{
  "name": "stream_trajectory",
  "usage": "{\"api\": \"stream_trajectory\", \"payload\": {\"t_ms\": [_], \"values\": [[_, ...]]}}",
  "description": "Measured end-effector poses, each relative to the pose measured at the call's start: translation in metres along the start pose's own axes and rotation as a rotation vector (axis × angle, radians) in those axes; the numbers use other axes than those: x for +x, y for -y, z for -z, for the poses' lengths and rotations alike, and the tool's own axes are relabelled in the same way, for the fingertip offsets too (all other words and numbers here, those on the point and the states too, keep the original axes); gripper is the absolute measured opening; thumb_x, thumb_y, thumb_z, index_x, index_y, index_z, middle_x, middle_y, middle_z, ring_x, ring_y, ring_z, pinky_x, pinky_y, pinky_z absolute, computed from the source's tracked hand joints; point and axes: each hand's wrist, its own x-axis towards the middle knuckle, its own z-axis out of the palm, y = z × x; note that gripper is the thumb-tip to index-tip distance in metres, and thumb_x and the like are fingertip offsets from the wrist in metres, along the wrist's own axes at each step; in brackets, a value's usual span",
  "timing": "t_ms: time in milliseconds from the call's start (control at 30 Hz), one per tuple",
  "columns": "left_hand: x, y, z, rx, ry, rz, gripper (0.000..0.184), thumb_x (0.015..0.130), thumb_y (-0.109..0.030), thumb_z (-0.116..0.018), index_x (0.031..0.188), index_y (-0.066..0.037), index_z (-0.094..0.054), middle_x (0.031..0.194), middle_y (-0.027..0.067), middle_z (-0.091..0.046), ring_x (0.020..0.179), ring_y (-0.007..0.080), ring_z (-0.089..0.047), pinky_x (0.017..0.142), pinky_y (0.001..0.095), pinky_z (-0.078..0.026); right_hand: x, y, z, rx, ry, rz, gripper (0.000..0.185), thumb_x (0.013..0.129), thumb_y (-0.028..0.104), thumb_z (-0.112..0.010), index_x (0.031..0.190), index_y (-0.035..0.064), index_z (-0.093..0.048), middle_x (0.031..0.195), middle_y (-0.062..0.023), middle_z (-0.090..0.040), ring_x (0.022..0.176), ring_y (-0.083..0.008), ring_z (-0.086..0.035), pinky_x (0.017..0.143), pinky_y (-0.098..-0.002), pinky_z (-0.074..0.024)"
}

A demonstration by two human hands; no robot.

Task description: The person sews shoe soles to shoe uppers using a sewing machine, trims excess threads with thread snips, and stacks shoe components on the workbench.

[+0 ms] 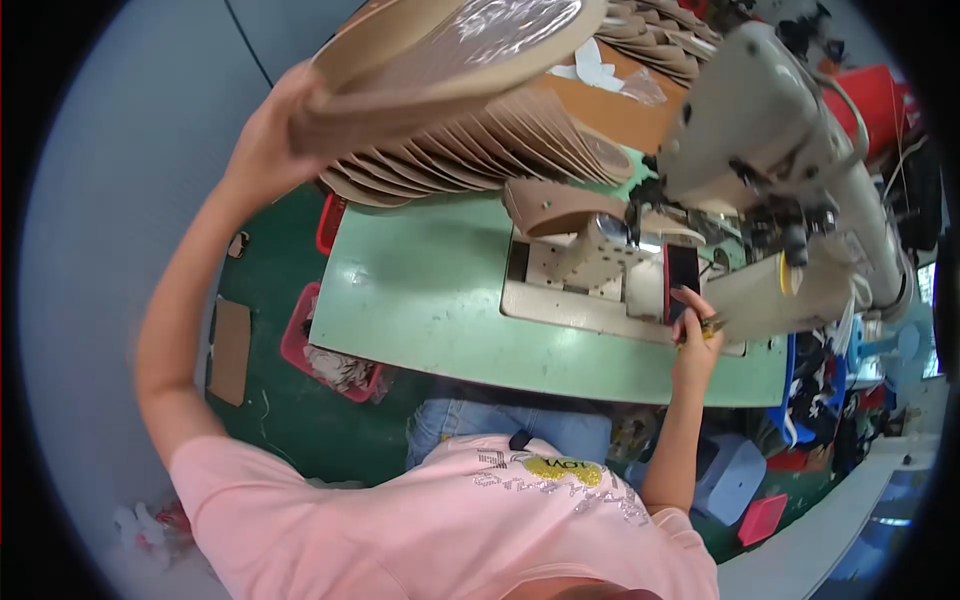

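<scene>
My left hand (275, 130) is raised at the upper left, its fingers closed on a tan curved sole-like piece (400, 110), blurred, with clear plastic on its inner side. Below and beyond it lies a long overlapping row of similar tan pieces (480, 145). At the sewing machine (760, 120), my right hand (697, 328) has a small tool with yellow handles (708, 328) in its curled fingers, and its fingertips touch a dark, red-edged flat object (682, 275). One tan curved piece (560, 207) rests on the machine's post, left of the needle area.
The green table (420, 290) carries the machine. More tan pieces (660, 35) and white scraps (592, 68) are at the back. A red basket (295, 330) with scraps stands on the floor at left, near cardboard (230, 352). A blue-grey bin (732, 475) is below right.
</scene>
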Motion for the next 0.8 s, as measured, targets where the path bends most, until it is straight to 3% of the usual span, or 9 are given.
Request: {"api": "stream_trajectory", "payload": {"t_ms": [67,133,167,200,267,333,400,600,800], "values": [[-0.045,-0.032,0.012,-0.079,0.002,-0.130,0.062,0.060,-0.005,-0.078,0.112,-0.011,-0.044,0.132,0.0189,-0.045,0.120,0.0363,-0.047,0.091,0.0385,-0.047,-0.017,0.002,0.000,-0.051,0.073,0.076,0.024,0.090,-0.003,-0.042,0.102,0.0002,-0.063,0.099,-0.0075,-0.063,0.056,-0.0043,-0.041,0.051,-0.0187,-0.0339],[-0.107,-0.051,0.012,0.011,0.181,0.000,0.054,0.059,-0.005,-0.078,0.101,-0.008,-0.045,0.133,0.0215,-0.044,0.117,0.0407,-0.048,0.091,0.0435,-0.046,-0.029,-0.010,0.002,-0.037,0.173,0.112,0.025,0.090,-0.005,-0.041,0.099,-0.0001,-0.063,0.096,-0.0062,-0.063,0.056,-0.0040,-0.040,0.052,-0.0181,-0.0338],[-0.127,-0.062,0.007,-0.003,0.326,0.026,0.053,0.057,-0.003,-0.076,0.099,-0.008,-0.045,0.133,0.0215,-0.043,0.115,0.0417,-0.048,0.091,0.0451,-0.046,-0.035,-0.015,0.000,-0.073,0.211,0.150,0.027,0.086,-0.010,-0.042,0.098,0.0009,-0.064,0.096,-0.0082,-0.064,0.058,-0.0081,-0.047,0.055,-0.0199,-0.0387],[-0.143,-0.072,0.001,-0.018,0.470,0.057,0.052,0.055,-0.002,-0.075,0.098,-0.007,-0.045,0.134,0.0215,-0.042,0.113,0.0427,-0.049,0.090,0.0467,-0.046,-0.038,-0.017,-0.007,-0.153,0.241,0.295,0.027,0.084,-0.010,-0.045,0.099,0.0017,-0.064,0.097,-0.0095,-0.064,0.060,-0.0105,-0.051,0.057,-0.0206,-0.0404],[-0.163,-0.078,-0.014,0.080,0.544,-0.133,0.055,0.051,0.000,-0.072,0.097,-0.008,-0.045,0.134,0.0205,-0.042,0.109,0.0428,-0.050,0.087,0.0461,-0.047,-0.045,-0.018,-0.029,-0.317,0.295,0.601,0.029,0.079,-0.009,-0.051,0.101,0.0033,-0.065,0.101,-0.0123,-0.063,0.065,-0.0152,-0.057,0.060,-0.0220,-0.0438],[-0.146,-0.074,-0.014,0.086,0.569,-0.163,0.059,0.049,0.000,-0.072,0.101,-0.008,-0.045,0.134,0.0200,-0.042,0.104,0.0402,-0.051,0.086,0.0443,-0.047,-0.070,0.004,-0.053,-0.438,0.458,0.469,0.037,0.070,-0.006,-0.061,0.105,0.0060,-0.064,0.111,-0.0156,-0.060,0.079,-0.0244,-0.063,0.066,-0.0265,-0.0497],[-0.132,-0.069,-0.022,0.010,0.583,-0.127,0.063,0.047,0.000,-0.074,0.103,-0.007,-0.045,0.134,0.0200,-0.041,0.104,0.0389,-0.050,0.086,0.0423,-0.047,-0.081,0.011,-0.076,-0.530,0.617,0.691,0.052,0.063,-0.003,-0.066,0.114,0.0079,-0.060,0.124,-0.0167,-0.053,0.087,-0.0271,-0.063,0.065,-0.0317,-0.0530],[-0.109,-0.047,-0.046,0.048,0.642,-0.198,0.071,0.048,-0.005,-0.079,0.112,-0.006,-0.046,0.140,0.0148,-0.035,0.110,0.0357,-0.047,0.091,0.0413,-0.044,-0.067,-0.027,-0.122,-0.814,0.591,0.780,0.065,0.059,0.004,-0.067,0.122,0.0097,-0.052,0.137,-0.0205,-0.039,0.093,-0.0286,-0.061,0.067,-0.0367,-0.0538],[-0.081,-0.085,-0.030,0.099,0.728,-0.097,0.071,0.060,-0.022,-0.079,0.122,-0.008,-0.048,0.142,0.0165,-0.034,0.129,0.0386,-0.032,0.107,0.0452,-0.029,-0.040,-0.045,-0.124,-0.804,0.679,0.789,0.044,0.065,0.008,-0.065,0.108,0.0085,-0.059,0.119,-0.0154,-0.055,0.077,-0.0254,-0.064,0.064,-0.0342,-0.0528]]}}
